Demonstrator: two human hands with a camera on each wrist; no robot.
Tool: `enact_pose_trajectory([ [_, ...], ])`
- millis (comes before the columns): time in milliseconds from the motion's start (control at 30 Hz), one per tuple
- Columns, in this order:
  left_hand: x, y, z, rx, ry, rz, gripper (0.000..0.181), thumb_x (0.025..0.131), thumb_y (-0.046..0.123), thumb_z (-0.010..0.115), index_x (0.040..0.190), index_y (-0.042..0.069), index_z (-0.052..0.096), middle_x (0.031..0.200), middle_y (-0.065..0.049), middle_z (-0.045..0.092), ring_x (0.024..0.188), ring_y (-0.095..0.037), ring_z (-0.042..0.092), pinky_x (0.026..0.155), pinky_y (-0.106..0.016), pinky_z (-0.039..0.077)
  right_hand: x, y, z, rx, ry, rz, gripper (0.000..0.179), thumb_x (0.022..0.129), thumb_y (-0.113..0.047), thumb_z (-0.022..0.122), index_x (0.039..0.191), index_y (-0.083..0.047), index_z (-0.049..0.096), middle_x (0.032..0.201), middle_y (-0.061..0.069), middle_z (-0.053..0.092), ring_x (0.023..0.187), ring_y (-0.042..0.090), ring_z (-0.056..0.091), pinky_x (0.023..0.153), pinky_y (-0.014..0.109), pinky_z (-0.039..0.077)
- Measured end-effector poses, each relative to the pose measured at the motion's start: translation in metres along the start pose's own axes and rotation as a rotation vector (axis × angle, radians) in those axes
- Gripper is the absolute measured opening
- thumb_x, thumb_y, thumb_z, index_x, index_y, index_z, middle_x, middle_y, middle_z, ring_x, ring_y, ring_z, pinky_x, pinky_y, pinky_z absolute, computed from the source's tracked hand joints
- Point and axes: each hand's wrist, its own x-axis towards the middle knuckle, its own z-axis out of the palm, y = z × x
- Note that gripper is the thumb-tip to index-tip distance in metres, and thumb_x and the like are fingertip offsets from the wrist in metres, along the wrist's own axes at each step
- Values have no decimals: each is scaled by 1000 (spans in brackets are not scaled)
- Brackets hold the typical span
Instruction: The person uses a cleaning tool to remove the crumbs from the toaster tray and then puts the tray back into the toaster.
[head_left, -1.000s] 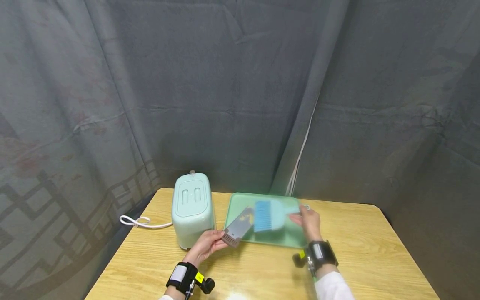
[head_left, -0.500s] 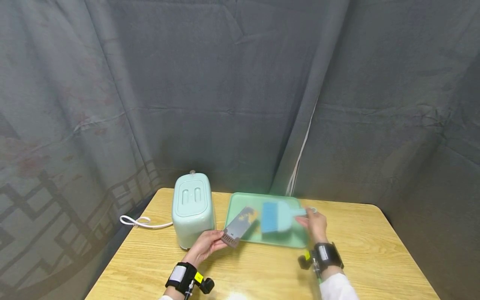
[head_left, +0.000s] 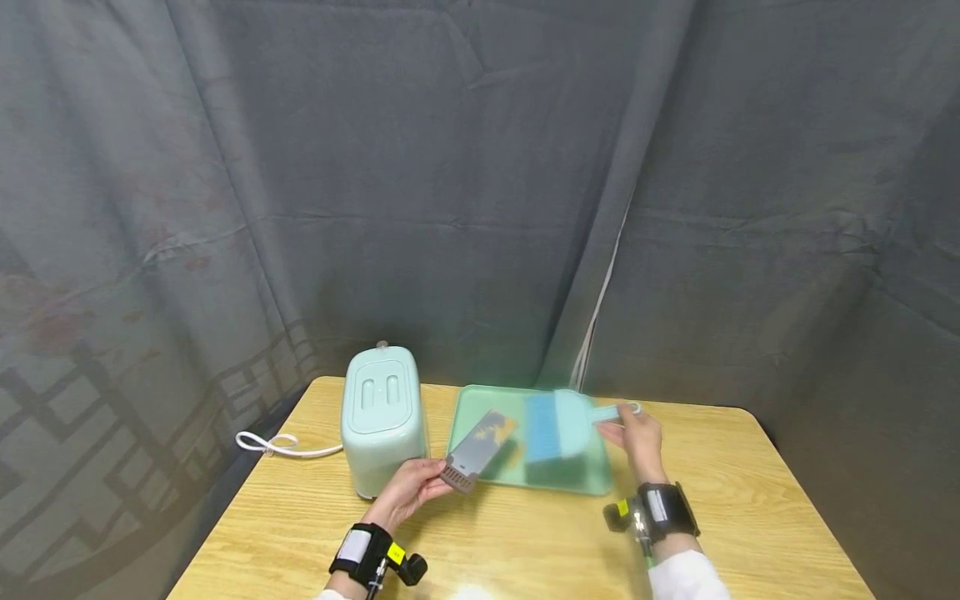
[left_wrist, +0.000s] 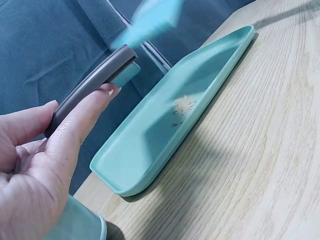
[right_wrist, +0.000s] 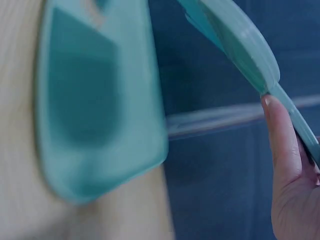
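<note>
My left hand (head_left: 411,487) pinches one end of a flat grey rectangular piece (head_left: 471,458) with a slotted end and yellow patches, holding it tilted over the left part of a green tray (head_left: 585,477). In the left wrist view, its brown edge (left_wrist: 90,87) sits between thumb and fingers, with a teal strip beneath. My right hand (head_left: 639,437) grips the handle of a light-blue hand brush (head_left: 574,423), raised over the tray. The blue bristles are blurred and point left, towards the grey piece. Pale crumbs (left_wrist: 183,104) lie in the tray.
A mint-green toaster (head_left: 382,417) stands left of the tray, close behind the left hand. Its white cord (head_left: 300,452) loops out to the left. The wooden table (head_left: 720,500) meets a grey curtain (head_left: 450,208) at the back.
My right hand and the brush have moved right, so the bristles are farther from the grey piece. My left hand keeps its grip in nearly the same place.
</note>
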Motion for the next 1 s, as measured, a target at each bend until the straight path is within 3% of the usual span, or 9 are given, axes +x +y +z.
enact_pose_trajectory([
  [200,2,1,2,0,-10,-9,45,109,1,39,136,-33,29,125,-36,61,106,-24,70,95,-31,58,-8,-16,42,-61,-122,-52,46,109,-26,47,130,15,45,84,7,72,67,8,71,74,27,65],
  [433,1,1,5,3,-21,13,43,108,-1,38,133,-34,30,121,-37,62,103,-23,72,94,-30,59,-14,-5,74,-96,-212,-88,40,108,-23,51,124,14,54,84,15,74,69,18,73,73,35,66],
  [667,1,0,6,-9,-4,-2,42,108,0,39,134,-33,32,113,-29,69,98,-19,73,92,-29,59,-16,6,82,-157,-214,-94,41,107,-27,52,120,12,54,91,21,72,73,24,74,80,45,65],
  [867,-1,-1,5,12,0,-8,43,108,1,40,134,-33,31,119,-34,66,101,-21,72,92,-30,59,-17,6,79,-198,-202,-56,52,107,-30,52,131,15,46,95,23,72,79,28,75,80,40,65],
  [1000,-1,-2,5,36,-18,-2,45,109,1,39,134,-34,29,124,-39,60,106,-25,71,94,-31,59,-13,7,76,-188,-200,-45,56,108,-27,50,136,19,39,95,25,71,77,27,75,73,34,66],
])
